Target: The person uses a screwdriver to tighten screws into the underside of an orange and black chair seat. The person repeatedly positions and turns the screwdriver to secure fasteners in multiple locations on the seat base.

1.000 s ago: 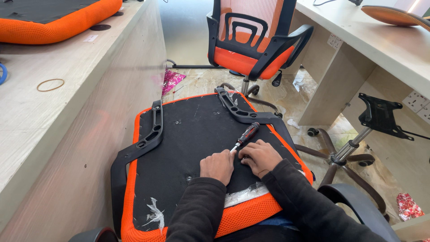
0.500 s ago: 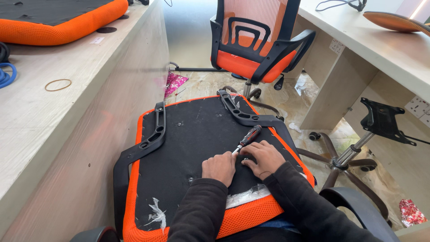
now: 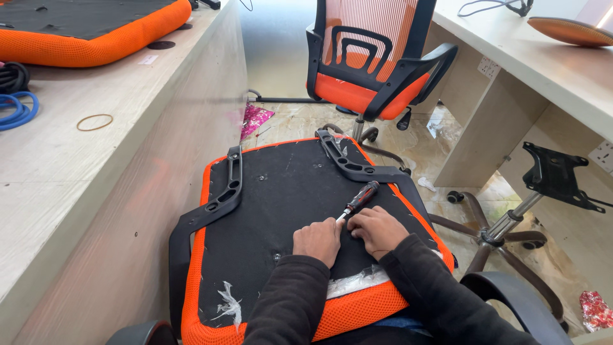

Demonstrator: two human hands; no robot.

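An upturned orange chair seat (image 3: 268, 191) with a black underside lies in front of me, a black armrest bracket along each side: left bracket (image 3: 220, 198), right bracket (image 3: 348, 165). Both my hands rest close together on the black underside near its front. A screwdriver (image 3: 359, 198) with a black and red handle lies slanted on the seat, its handle pointing away and free. Its metal tip ends between my hands. My left hand (image 3: 318, 240) is curled with its fingers at the tip. My right hand (image 3: 378, 229) is curled beside it, fingertips on the seat; what they pinch is hidden.
A wooden bench (image 3: 76, 166) runs along the left, bearing another orange seat (image 3: 83, 38), blue cable (image 3: 19, 108) and a rubber band (image 3: 94, 122). An assembled orange chair (image 3: 370, 64) stands behind. A chair base with a black plate (image 3: 555, 176) stands right, by a desk (image 3: 543, 64).
My hands and the screwdriver stay in nearly the same spot on the seat. Only my view has shifted slightly.
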